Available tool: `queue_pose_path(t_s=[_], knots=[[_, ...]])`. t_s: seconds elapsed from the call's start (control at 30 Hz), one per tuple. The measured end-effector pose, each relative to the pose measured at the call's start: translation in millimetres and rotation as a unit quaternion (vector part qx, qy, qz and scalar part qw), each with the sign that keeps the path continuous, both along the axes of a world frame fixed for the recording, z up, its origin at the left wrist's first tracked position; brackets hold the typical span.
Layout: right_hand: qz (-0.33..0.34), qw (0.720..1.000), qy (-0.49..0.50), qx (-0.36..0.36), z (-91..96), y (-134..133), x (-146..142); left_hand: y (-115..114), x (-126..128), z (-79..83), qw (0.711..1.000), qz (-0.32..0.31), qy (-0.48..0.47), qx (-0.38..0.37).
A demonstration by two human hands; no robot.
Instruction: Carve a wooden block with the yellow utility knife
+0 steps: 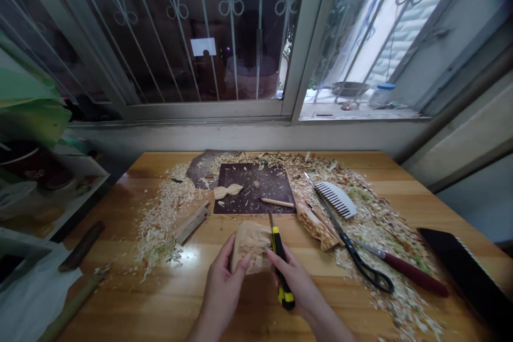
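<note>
My left hand (pixel 222 284) is closed around a pale carved block of wood (pixel 251 246) held just above the wooden table (pixel 160 299). My right hand (pixel 295 280) grips a yellow and black utility knife (pixel 280 262), its blade pointing away from me along the block's right side. Both hands meet at the table's near middle.
Wood shavings (pixel 160 219) cover the table's middle and right. A dark sanding sheet (pixel 256 188) holds a small carved piece (pixel 227 191) and a stick (pixel 278 202). A white comb (pixel 336 199), black scissors (pixel 356 256), a red-handled tool (pixel 409 272) and wood pieces (pixel 316 224) lie to the right.
</note>
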State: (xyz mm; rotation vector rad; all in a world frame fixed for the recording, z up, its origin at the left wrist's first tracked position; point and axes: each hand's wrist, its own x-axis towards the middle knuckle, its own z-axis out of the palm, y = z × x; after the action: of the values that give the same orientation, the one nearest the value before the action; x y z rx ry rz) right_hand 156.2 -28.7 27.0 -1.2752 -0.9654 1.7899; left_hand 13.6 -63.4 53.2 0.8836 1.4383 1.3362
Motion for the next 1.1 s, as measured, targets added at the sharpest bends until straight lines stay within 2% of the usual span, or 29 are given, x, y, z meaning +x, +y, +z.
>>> queue_pose_path(t_s=[0.2,0.4,0.6,1.1], knots=[[-0.009,1.0,0.013,0.017,2.3,1,2,0,-13,-0.5,0.994,-0.029,0.101,-0.019],[-0.009,0.999,0.018,0.025,4.4,2,5,1,-16,5.0,0.99,-0.019,0.134,-0.026],[-0.024,0.999,0.027,0.024,-0.1,5,7,-1,-23,0.0,0.974,0.005,0.214,-0.069],[-0.026,0.999,0.027,0.021,-5.2,7,9,2,-24,-5.9,0.964,-0.004,0.255,-0.077]])
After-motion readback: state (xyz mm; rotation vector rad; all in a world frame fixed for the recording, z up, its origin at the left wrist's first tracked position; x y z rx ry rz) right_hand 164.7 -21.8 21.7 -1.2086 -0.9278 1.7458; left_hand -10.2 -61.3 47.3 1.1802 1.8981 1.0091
